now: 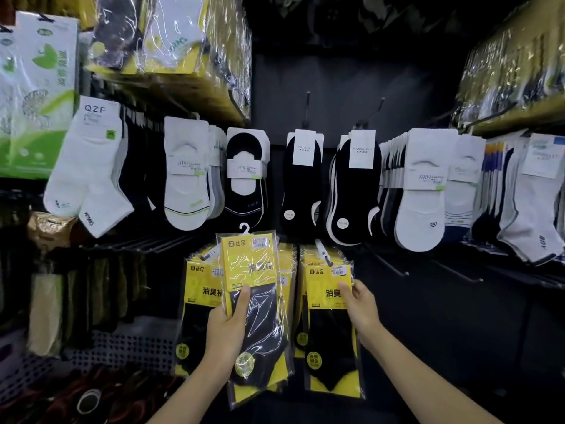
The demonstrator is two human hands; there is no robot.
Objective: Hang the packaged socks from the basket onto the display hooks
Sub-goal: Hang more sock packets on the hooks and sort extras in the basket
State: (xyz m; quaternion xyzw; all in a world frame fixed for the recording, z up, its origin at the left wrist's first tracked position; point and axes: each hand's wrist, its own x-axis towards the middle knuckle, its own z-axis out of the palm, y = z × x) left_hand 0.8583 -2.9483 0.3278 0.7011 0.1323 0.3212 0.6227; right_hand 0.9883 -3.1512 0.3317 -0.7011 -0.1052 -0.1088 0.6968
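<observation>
My left hand (227, 327) grips a yellow-and-black packaged sock pack (253, 289) with a white plastic hanger on top, held upright in front of the display. The pack's hanger sits just below the row of white and black socks. My right hand (360, 307) holds the right edge of the front pack in a hanging stack of the same yellow packs (328, 332) on a display hook (322, 249). Another stack of these packs (198, 301) hangs to the left, partly hidden behind the held pack. The basket is not clearly in view.
Rows of white and black socks (302, 179) hang on hooks above. Bare black hooks (394, 267) jut out at the right, and more at the left (137, 243). A perforated shelf (128, 347) and dark goods lie at the lower left.
</observation>
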